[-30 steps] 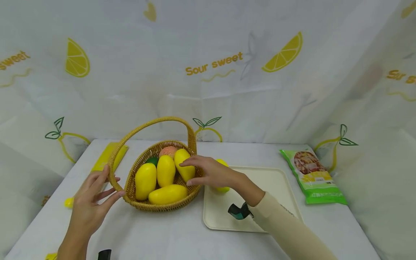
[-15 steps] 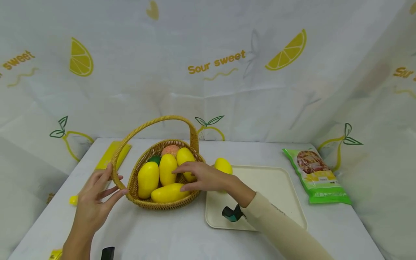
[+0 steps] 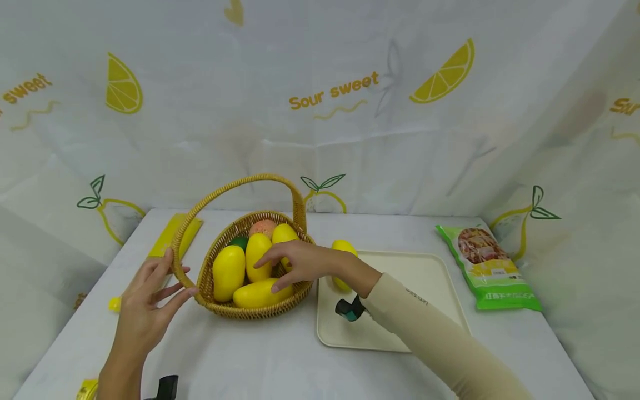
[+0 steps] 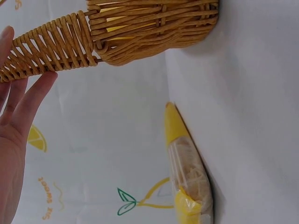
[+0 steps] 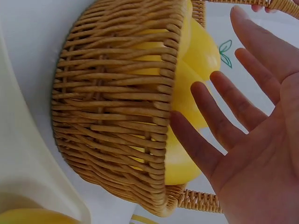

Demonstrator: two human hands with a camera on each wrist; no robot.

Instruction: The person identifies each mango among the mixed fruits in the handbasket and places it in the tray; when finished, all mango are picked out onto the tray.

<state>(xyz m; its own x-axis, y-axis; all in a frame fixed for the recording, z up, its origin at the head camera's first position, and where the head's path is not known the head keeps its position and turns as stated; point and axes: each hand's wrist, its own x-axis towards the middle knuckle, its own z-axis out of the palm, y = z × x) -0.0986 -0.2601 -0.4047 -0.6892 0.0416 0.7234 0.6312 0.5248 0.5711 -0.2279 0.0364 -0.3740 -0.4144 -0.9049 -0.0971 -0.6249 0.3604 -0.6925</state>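
A wicker basket point(image 3: 250, 315) with a tall arched handle stands left of centre on the white table. Inside lie several yellow mangoes point(image 3: 229, 273), a dark green fruit point(image 3: 240, 243) and a rough pinkish-orange fruit point(image 3: 263, 228). My left hand point(image 3: 147, 305) pinches the lower left part of the handle point(image 4: 51, 44) between thumb and fingers. Above the mangoes hovers my right hand point(image 3: 300, 261), its fingers spread and relaxed. In the right wrist view, the palm point(image 5: 261, 172) shows nothing held, beside the basket rim.
Right of the basket lies a cream tray point(image 3: 400, 311) with a yellow fruit point(image 3: 342, 282), partly hidden by my right wrist. A green food packet point(image 3: 492, 269) lies at the far right. A yellow packet point(image 3: 175, 236) sits behind my left hand.
My right hand has shifted left from the basket's right side to over the mangoes, uncovering more of the tray's fruit. The left hand keeps its place on the handle.
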